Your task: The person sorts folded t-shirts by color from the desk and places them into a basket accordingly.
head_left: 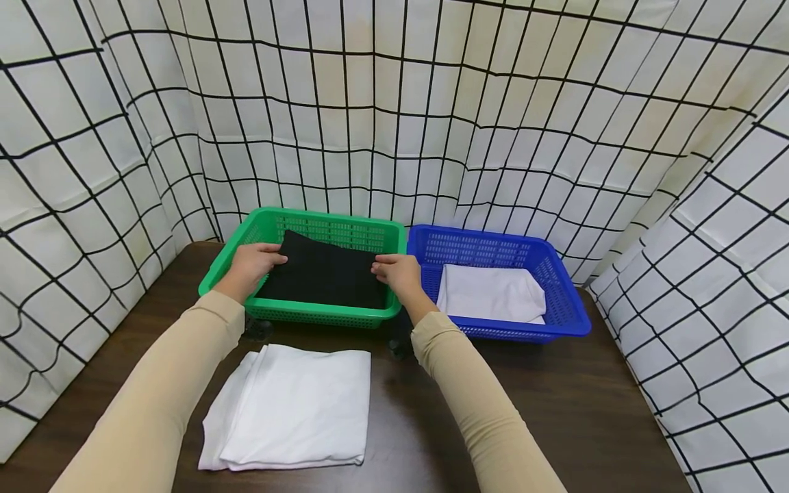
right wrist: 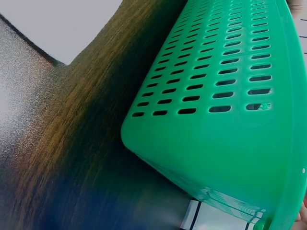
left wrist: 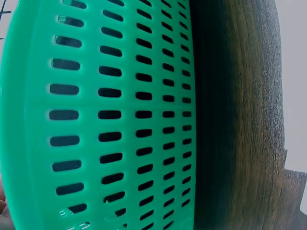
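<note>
A folded black cloth [head_left: 327, 274] lies spread inside the green perforated basket [head_left: 320, 313], its far left corner raised. At the cloth's left edge, my left hand [head_left: 249, 267] pinches it between thumb and fingers. My right hand [head_left: 401, 274] pinches the opposite edge, its wrist over the basket's right rim. Both wrist views are mostly filled by the slotted basket wall [left wrist: 110, 103] and its corner [right wrist: 206, 139]; the cloth is hidden there. A folded white cloth [head_left: 302, 407] lies on the table in front of the basket, below my forearms.
Beside the green basket on the right stands a blue basket [head_left: 564, 301] holding a folded white cloth [head_left: 490, 293]. The dark wooden table [head_left: 555, 411] carries everything. White curtains with a black grid [head_left: 419, 109] enclose the back and both sides.
</note>
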A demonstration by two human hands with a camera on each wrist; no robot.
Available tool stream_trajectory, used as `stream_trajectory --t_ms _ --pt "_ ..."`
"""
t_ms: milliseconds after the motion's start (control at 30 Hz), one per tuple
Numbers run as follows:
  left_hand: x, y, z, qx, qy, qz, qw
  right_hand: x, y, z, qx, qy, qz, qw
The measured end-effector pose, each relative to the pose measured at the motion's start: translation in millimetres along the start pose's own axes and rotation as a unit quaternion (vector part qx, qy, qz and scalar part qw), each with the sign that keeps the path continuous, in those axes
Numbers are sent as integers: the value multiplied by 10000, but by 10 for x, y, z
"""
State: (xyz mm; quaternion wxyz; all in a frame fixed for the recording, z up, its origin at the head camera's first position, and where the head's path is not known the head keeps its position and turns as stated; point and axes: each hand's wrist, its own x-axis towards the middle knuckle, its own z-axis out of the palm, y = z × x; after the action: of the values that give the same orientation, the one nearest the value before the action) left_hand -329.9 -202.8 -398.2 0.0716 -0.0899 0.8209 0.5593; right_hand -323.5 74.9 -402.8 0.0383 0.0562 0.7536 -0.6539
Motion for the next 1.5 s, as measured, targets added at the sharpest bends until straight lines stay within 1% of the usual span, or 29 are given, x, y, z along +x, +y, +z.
stream_trajectory --t_ms 167,267,400,533,667,800,933,1067,1167,1300,1400,1500 --pt "-2 -5 -28 -31 193 -65 9998 18 -2 -25 196 80 66 9998" --pt "-16 -4 -56 -39 251 -79 9996 21 -4 -65 503 47 173 9986" --pt "-60 6 -94 80 231 -19 9997 -10 -14 -167 989 -189 454 9939" --pt "-115 0 -121 113 164 34 9998 -55 -22 -311 1319 -418 741 9876" --pt "-160 -11 -136 43 125 109 9999 -107 -15 -488 1354 -484 817 9862" --pt "-203 -26 -171 14 153 234 9996 -188 11 -664 1261 -628 749 9872" --pt "-269 -68 -202 -81 108 212 9997 -328 41 -812 1238 -832 779 9857" --pt "-346 -136 -204 -277 61 303 9991 -518 72 -929 1120 -1126 814 9840" --pt "-412 -177 -196 -450 136 480 9977 -654 96 -1003 879 -1329 684 9848" --pt "-530 -214 -206 -631 264 601 9958 -787 123 -1113 667 -1552 455 9846" --pt "-643 -244 -239 -1077 113 704 9916 -845 128 -1226 701 -1673 335 9828" --pt "-769 -293 -281 -1646 -141 868 9824 -885 123 -1336 712 -1671 251 9830"
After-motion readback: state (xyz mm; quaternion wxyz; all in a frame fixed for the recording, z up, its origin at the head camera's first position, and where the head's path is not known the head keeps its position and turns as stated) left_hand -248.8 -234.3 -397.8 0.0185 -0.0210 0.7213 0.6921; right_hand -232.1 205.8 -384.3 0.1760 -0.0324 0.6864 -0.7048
